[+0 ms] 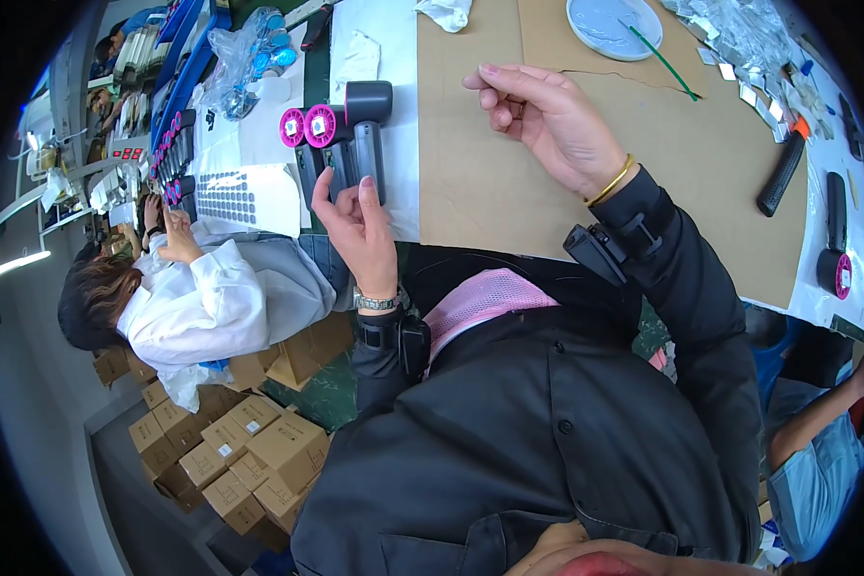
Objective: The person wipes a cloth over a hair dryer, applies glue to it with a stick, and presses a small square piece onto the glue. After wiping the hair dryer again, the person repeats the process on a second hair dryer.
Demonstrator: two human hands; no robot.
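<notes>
My left hand (360, 230) is raised at the left edge of the brown board, its index finger and thumb apart and nothing visibly held. Just beyond its fingertips lie hair-dryer-shaped devices: a dark grey one (368, 101) with a cylindrical head, and two with pink-ringed ends (322, 125). Over the cardboard sheet (643, 163) hovers my right hand (557, 125). Its thumb and index tips come together and the other fingers curl in; anything between the tips is too small to make out.
A white dish (605, 24) with a green stick (667, 62) stands at the far side. To the right lie a black-handled tool (782, 173), another pink-ringed device (835, 250) and small shiny plates (758, 101). Co-workers sit at both sides; cartons (259, 451) are stacked behind left.
</notes>
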